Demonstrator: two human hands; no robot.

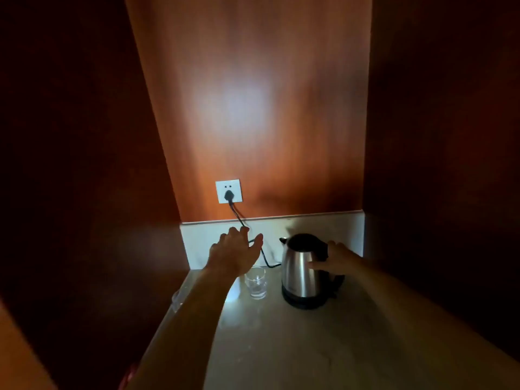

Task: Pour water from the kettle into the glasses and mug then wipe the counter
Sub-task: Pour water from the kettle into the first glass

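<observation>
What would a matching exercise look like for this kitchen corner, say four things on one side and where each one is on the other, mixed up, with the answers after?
Things
1. kettle
2. glass
3. plug
4. right hand

Places
A. in the white wall socket
B. on the counter, just left of the kettle
C. on its black base, at the right of the counter
D. against the kettle's side, by the handle

Pairs: 1-C, 2-B, 3-A, 4-D
</observation>
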